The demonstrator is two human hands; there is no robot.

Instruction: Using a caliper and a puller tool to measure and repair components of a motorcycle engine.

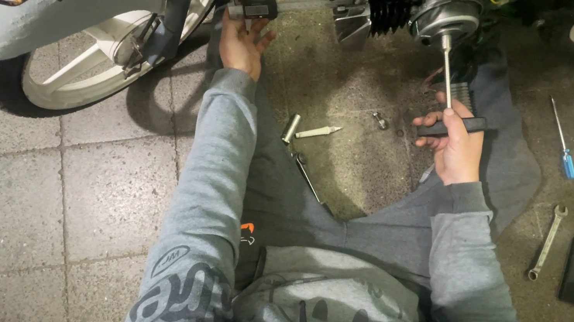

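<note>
Risk: T-handle wrench (448, 87) stands tilted into the engine hub (446, 15), far centre; side load could make the socket slip off, likely rounding the fastener. R hand (457, 145) is fisted tight on the black crossbar. L hand (244, 39), far left by the wheel (95, 64), pinches a digital caliper (275, 7) loosely, fingers half open; its far end seems to touch the engine, unclear. A drop could ruin the caliper.

head view, looking down, close
</note>
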